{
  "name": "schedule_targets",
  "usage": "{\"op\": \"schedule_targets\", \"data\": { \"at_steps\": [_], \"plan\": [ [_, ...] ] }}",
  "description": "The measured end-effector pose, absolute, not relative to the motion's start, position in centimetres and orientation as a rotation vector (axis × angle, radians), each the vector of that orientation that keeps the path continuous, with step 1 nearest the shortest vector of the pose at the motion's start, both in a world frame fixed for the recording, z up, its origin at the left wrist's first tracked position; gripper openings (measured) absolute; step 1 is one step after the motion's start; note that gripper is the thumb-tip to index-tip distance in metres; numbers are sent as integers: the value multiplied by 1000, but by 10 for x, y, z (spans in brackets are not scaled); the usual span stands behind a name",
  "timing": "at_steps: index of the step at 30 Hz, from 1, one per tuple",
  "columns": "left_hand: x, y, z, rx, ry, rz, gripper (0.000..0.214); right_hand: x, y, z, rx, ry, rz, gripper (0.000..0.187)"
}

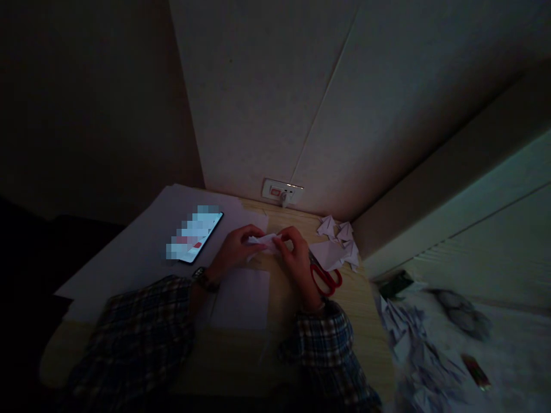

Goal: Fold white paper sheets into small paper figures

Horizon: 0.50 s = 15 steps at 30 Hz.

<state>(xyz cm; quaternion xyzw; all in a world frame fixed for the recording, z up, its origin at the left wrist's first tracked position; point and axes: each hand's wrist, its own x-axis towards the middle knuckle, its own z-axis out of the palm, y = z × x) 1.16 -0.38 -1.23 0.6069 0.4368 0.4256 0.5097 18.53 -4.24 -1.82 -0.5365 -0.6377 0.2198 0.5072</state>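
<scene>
Between my two hands, above the wooden table (282, 315), is a small piece of folded white paper (267, 242). My left hand (236, 248) pinches its left end, and a dark watch sits on that wrist. The right end is pinched by the thumb and fingers of my right hand (295, 252). Just right of that hand lie red-handled scissors (329, 281), their blades partly hidden under a white paper piece (329, 253). A flat white sheet (243, 298) lies below the hands. The dim light hides the finer folds.
A lit phone (198, 238) rests on large white sheets (150, 223) at the left. Several folded paper shapes (344, 232) sit at the back right corner. A wall socket (282, 192) with a plug is behind the table. Many paper pieces (419, 344) lie beyond the right edge.
</scene>
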Motion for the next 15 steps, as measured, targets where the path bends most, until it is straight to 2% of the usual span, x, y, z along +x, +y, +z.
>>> {"op": "schedule_targets", "data": {
  "at_steps": [15],
  "plan": [
    [11,-7,-9,1514,1020,1025,26,180,-42,-24,-1301,-1539,599,19]
  ]
}}
